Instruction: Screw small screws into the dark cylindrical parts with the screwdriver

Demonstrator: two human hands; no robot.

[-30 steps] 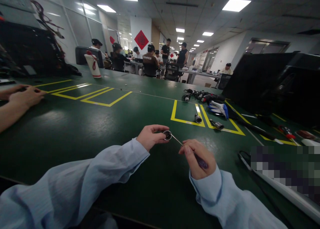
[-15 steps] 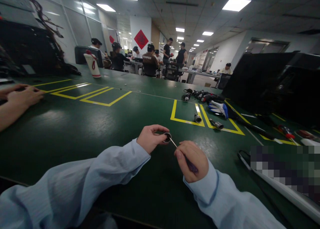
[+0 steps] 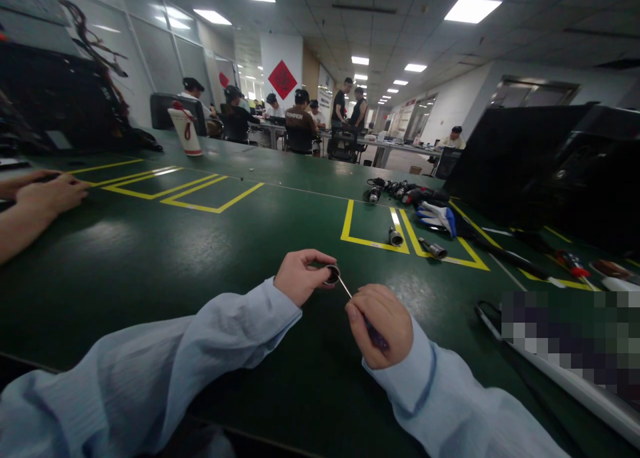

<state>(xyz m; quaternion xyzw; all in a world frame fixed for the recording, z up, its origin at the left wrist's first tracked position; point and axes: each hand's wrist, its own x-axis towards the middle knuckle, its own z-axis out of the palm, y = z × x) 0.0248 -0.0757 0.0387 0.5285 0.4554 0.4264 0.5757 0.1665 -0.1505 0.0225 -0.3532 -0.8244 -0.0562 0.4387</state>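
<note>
My left hand pinches a small round metal part just above the green table. My right hand is closed around a small screwdriver with a dark purple handle. Its thin metal shaft runs up and left, and the tip sits at or inside the round part. Both of my arms wear light blue sleeves.
Yellow tape boxes mark the table. Two small metal cylinders lie near one box, with a blue-white glove and dark tools behind. Another person's hands rest at far left. Black cases stand at right.
My right hand has drawn closer to the left hand and a little lower, pushing the screwdriver shaft further into the round part. The left hand has held nearly still.
</note>
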